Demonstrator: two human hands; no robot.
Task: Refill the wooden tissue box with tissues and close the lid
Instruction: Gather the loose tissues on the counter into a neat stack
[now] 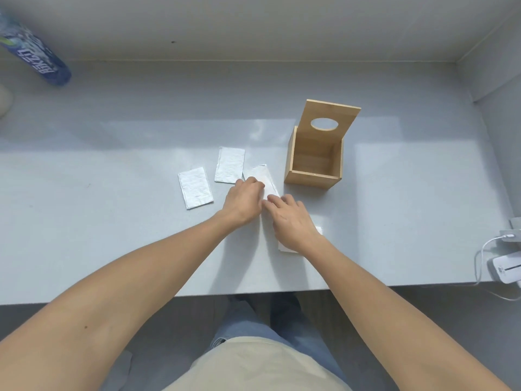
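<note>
The wooden tissue box point(311, 177) stands open and empty on the grey table, right of centre. Its lid point(328, 122), with an oval hole, is tilted up at the back. Two folded white tissues lie flat to its left: one point(229, 164) and another point(195, 187). A third long tissue point(260, 176) lies just left of the box's front. My left hand point(245, 200) rests fingers-down on it. My right hand point(293, 217) presses its fingertips on the same tissue, partly covering it; a white corner point(284, 246) shows under the wrist.
A blue labelled bottle point(36, 55) lies at the far left back. A white device point(504, 268) with a white cable point(479, 258) sits at the table's right edge. The wall runs along the back; the table's front edge point(253, 290) is near my legs.
</note>
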